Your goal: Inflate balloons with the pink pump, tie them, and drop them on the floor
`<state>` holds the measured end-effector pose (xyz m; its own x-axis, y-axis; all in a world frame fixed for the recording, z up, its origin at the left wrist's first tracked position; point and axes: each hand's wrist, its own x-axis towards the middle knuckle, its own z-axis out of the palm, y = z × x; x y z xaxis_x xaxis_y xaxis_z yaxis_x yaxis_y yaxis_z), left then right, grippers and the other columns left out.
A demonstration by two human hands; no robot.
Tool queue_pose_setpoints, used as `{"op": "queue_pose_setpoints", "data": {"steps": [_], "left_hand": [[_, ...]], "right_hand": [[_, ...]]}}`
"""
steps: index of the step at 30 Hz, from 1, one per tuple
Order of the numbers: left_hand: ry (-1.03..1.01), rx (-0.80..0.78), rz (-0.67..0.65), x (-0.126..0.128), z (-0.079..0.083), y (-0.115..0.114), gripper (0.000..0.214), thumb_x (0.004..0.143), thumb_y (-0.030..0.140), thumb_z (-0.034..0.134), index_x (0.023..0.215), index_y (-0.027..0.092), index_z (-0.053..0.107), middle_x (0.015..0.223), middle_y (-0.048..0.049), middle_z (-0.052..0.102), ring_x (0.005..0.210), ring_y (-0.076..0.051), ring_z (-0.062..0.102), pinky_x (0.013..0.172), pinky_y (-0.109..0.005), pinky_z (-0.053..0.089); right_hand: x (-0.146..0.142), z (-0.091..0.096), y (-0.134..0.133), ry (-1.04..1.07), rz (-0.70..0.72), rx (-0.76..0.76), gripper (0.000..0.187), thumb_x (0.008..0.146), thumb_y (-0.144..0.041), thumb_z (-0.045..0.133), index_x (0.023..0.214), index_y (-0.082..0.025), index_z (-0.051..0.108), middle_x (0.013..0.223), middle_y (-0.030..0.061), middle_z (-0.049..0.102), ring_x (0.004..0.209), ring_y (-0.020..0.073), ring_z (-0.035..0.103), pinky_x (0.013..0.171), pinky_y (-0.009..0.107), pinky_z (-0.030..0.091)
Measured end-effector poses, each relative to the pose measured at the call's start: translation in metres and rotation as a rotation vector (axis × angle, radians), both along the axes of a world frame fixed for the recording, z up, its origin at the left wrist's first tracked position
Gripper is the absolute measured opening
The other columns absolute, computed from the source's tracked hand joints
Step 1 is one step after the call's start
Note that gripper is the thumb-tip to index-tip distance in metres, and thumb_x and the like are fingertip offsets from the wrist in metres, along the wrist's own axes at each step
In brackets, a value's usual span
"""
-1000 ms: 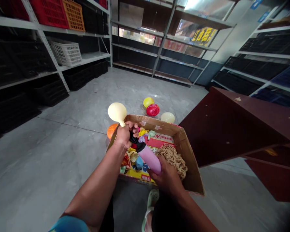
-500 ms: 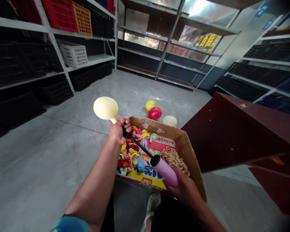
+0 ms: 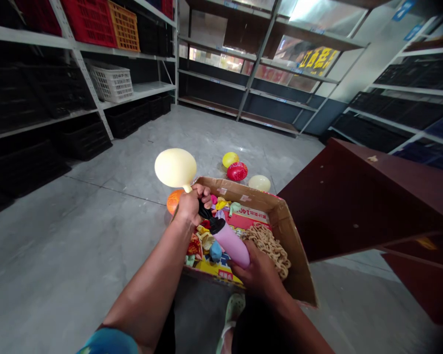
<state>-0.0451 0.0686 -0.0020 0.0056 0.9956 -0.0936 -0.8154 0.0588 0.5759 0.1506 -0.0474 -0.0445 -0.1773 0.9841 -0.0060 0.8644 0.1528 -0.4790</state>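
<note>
Pink cylindrical pump barrel (image 3: 232, 245), gripped by right hand (image 3: 257, 268), has slid toward left hand (image 3: 192, 205), which clasps swollen cream rubber balloon (image 3: 175, 167) by neck.

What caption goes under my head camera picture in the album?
Cream balloon in the left hand, pink pump in the right hand, over a cardboard box with limp balloons inside.

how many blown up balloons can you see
5: a cream balloon in the left hand, an orange balloon left of the box, and a yellow balloon, red balloon and white balloon on the floor beyond it. The box may hide others.
</note>
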Motion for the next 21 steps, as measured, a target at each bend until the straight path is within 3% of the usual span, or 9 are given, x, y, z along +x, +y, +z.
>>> {"op": "queue_pose_setpoints", "data": {"steps": [6, 10, 16, 21], "left_hand": [[-0.040, 0.051, 0.093, -0.031, 0.012, 0.005, 0.021, 0.055, 0.000, 0.044, 0.057, 0.017, 0.032, 0.057, 0.0026, 0.039, 0.041, -0.004, 0.032, 0.036, -0.015, 0.025], [-0.047, 0.047, 0.122, -0.034, 0.011, 0.007, 0.021, 0.055, 0.000, 0.043, 0.057, 0.017, 0.032, 0.056, 0.0026, 0.039, 0.041, -0.004, 0.031, 0.035, -0.014, 0.025], [-0.029, 0.012, 0.099, -0.014, 0.003, 0.006, 0.018, 0.055, 0.001, 0.045, 0.056, 0.016, 0.035, 0.055, 0.0022, 0.040, 0.041, -0.004, 0.031, 0.036, -0.015, 0.025], [0.018, 0.015, 0.037, 0.008, 0.000, -0.001, 0.016, 0.057, 0.002, 0.044, 0.055, 0.016, 0.035, 0.055, 0.0025, 0.038, 0.041, -0.004, 0.031, 0.036, -0.015, 0.024]], "right_hand": [[0.047, -0.004, -0.016, -0.002, 0.070, -0.033, 0.034, 0.075, -0.035, 0.060, 0.105, -0.021, 0.057, 0.092, 0.0048, 0.067, 0.078, 0.0195, 0.063, 0.066, 0.025, 0.045], [0.063, -0.009, -0.022, -0.050, 0.036, -0.064, 0.034, 0.075, -0.035, 0.060, 0.106, -0.021, 0.055, 0.092, 0.0048, 0.067, 0.076, 0.0195, 0.063, 0.064, 0.026, 0.045], [0.032, -0.011, -0.012, -0.089, -0.018, -0.006, 0.027, 0.073, -0.035, 0.060, 0.094, -0.020, 0.056, 0.087, 0.0063, 0.068, 0.075, 0.0212, 0.064, 0.061, 0.026, 0.042], [0.001, -0.005, 0.004, -0.081, -0.076, -0.016, 0.034, 0.071, -0.038, 0.063, 0.100, -0.021, 0.055, 0.083, 0.0060, 0.069, 0.072, 0.0228, 0.064, 0.057, 0.025, 0.038]]}}
